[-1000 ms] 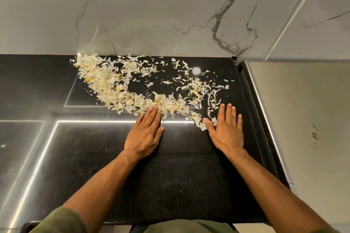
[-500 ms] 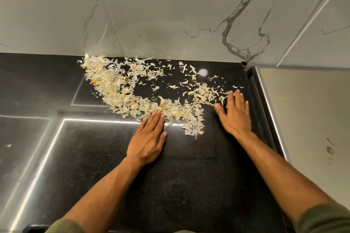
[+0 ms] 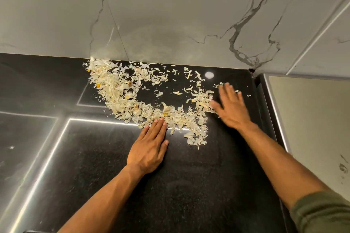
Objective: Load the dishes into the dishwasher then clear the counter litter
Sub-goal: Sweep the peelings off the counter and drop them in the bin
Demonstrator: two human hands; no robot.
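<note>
Pale, papery peel litter [image 3: 121,92] lies scattered in a curved band on the black counter [image 3: 189,185], thickest at the back left by the wall. My left hand [image 3: 149,147] lies flat on the counter, its straight fingertips touching the near edge of the litter. My right hand [image 3: 232,107] is flat with fingers spread and slightly blurred, at the right end of the band, its thumb against the scraps.
A grey marble wall [image 3: 170,15] rises right behind the litter. To the right, past a metal edge strip [image 3: 276,111], is a lower pale surface [image 3: 312,128]. Bright light strips reflect on the counter's left part.
My right hand has moved away from me, up along the right side of the litter toward the wall. The left hand has stayed at the near edge of the scraps.
</note>
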